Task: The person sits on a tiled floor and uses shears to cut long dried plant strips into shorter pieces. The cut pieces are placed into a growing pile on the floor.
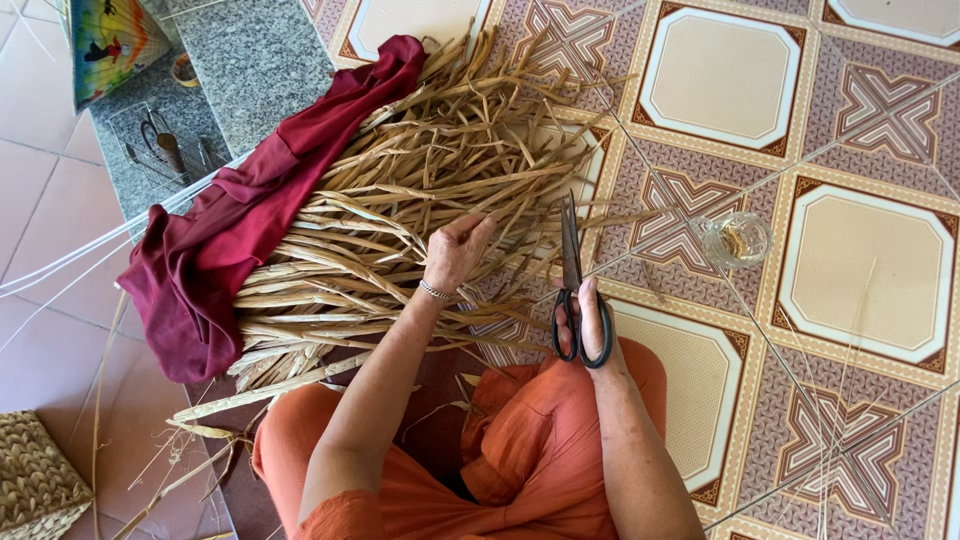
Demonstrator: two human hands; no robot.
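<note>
Seated on a tiled floor (870,250), we look down at a big sheaf of dried palm-like leaf strips (400,230) fanned across the centre of the frame. Our left hand (455,250) presses down on the strips, fingers curled among them but, as far as we can tell, gripping no single one. Our right hand (590,320), a little to its right, is closed through the black handles of a pair of scissors (572,280), whose blades are together and point up the frame, cutting nothing. We judge the work to be at an early stage: the sheaf looks whole and unsorted, with only a few loose strips lying at lower left. A dark red cloth (240,220) drapes over the bundle's left edge. A small clear glass jar (735,240) stands to the right, a woven basket (35,485) sits in the lower left corner, and a grey stone step (250,60) runs along the upper left.
</note>
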